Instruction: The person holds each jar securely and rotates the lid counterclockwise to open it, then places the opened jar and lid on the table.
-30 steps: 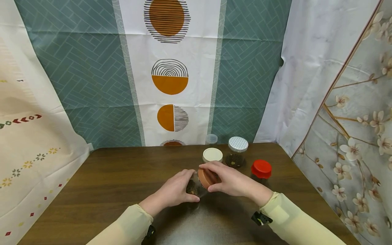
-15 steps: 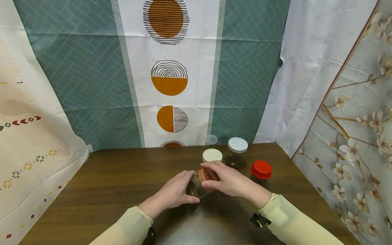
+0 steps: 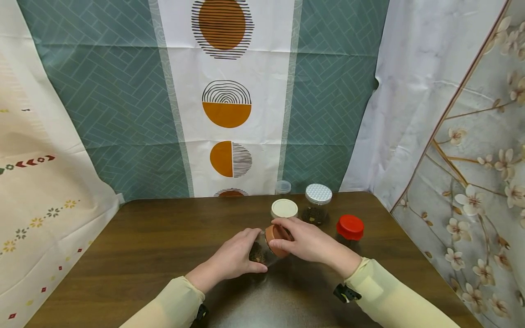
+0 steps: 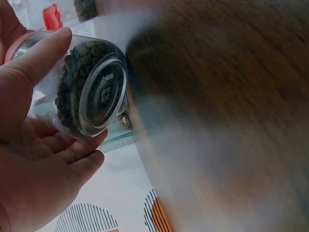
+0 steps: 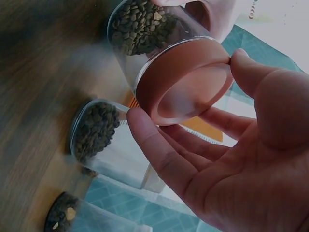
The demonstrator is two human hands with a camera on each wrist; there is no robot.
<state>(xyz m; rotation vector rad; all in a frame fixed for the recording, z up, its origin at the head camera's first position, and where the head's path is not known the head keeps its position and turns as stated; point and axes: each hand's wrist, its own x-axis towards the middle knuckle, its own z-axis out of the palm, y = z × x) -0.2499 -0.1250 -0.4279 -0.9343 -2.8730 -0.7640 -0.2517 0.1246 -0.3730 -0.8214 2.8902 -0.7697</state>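
Observation:
A clear jar, partly filled with small dark brown pellets, is held tilted just over the table, its lid end toward the right. My left hand grips the body, thumb on one side and fingers on the other. In the left wrist view the round jar base faces the camera. The terracotta-coloured lid sits on the mouth. My right hand pinches that lid by its rim between thumb and fingertips, the palm standing off its flat top.
Several other jars stand behind and to the right: one with a cream lid, one with a patterned silver lid, one with a red lid. A small clear-lidded container is at the back edge of the wooden table.
The thumb and fingers of my right hand have shifted round the lid's rim, and the wrist has turned slightly. My left hand and the jar body stay nearly in place.

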